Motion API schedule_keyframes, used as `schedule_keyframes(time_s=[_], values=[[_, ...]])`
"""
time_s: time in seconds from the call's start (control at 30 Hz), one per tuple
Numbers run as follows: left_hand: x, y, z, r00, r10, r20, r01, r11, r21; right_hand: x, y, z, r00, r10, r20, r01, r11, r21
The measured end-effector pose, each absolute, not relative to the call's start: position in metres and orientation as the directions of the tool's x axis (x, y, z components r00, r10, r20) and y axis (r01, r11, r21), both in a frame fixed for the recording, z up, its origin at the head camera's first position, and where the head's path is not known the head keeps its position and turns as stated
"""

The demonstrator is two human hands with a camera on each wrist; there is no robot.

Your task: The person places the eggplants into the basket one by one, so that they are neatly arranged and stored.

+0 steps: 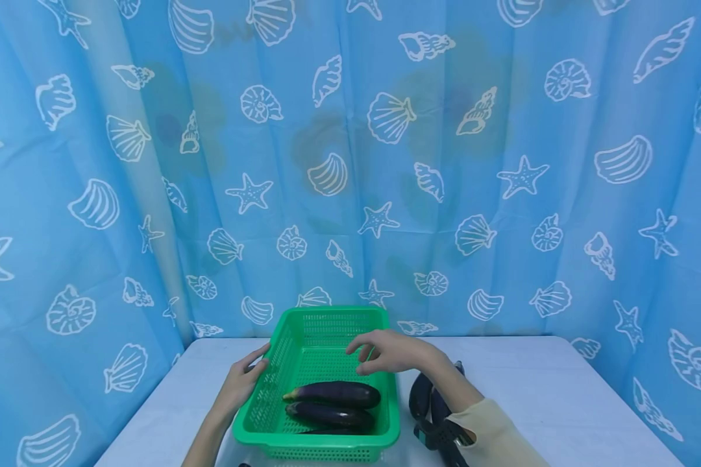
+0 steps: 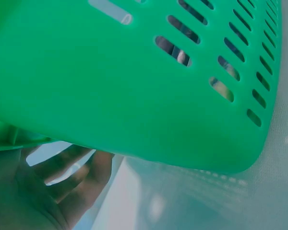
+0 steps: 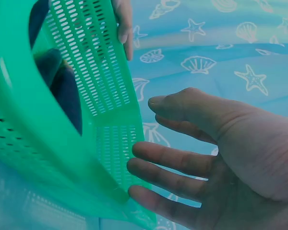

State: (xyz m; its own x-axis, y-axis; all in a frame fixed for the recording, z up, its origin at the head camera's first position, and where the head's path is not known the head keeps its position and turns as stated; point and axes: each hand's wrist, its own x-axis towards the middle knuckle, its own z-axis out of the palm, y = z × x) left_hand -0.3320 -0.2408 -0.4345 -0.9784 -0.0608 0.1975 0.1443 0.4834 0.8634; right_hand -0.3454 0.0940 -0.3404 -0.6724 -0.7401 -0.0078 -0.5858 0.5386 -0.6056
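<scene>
A green perforated plastic basket [image 1: 327, 441] stands on the table with dark purple eggplants lying crosswise in its near half; one eggplant [image 1: 339, 394] shows a pale stem end at left. My left hand [image 1: 241, 384] touches the basket's left side at the rim, fingers mostly straight; in the left wrist view some fingertips are hidden behind the rim. Over the right part of the basket hangs my right hand [image 1: 388, 352], empty, its fingers loosely bent and spread apart in the right wrist view. More eggplants [image 1: 420, 395] lie right of the basket, partly covered by my right forearm.
The table [image 1: 531, 376] has a white surface. A blue curtain [image 1: 350, 162] with white shell and starfish prints hangs behind it and along both sides. A black strap with a device [image 1: 441, 433] is at my right wrist. At the bottom edge, a small dark tip [image 1: 244, 465] shows.
</scene>
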Motion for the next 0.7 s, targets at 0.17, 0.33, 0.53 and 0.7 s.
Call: schedule_keyframes(time_s=[0.17,0.33,0.53,0.7], values=[[-0.331,-0.242,-0.435,-0.978,-0.056,0.2,0.15,0.476,0.866,-0.346,0.102,-0.344,-0.677,-0.734,0.042,-0.611,0.529,-0.589],[-0.33,-0.241,-0.435,-0.979,-0.058,0.197,0.148,0.469,0.871,-0.345,0.111,-0.347,-0.69,-0.718,0.091,-0.619,0.521,-0.588],[-0.33,-0.241,-0.435,-0.978,-0.055,0.203,0.155,0.464,0.872,-0.342,0.124,-0.351,-0.702,-0.7,0.129,-0.619,0.511,-0.596],[-0.331,-0.241,-0.434,-0.978,-0.061,0.198,0.147,0.473,0.869,-0.339,0.134,-0.355,-0.723,-0.677,0.138,-0.589,0.501,-0.635]])
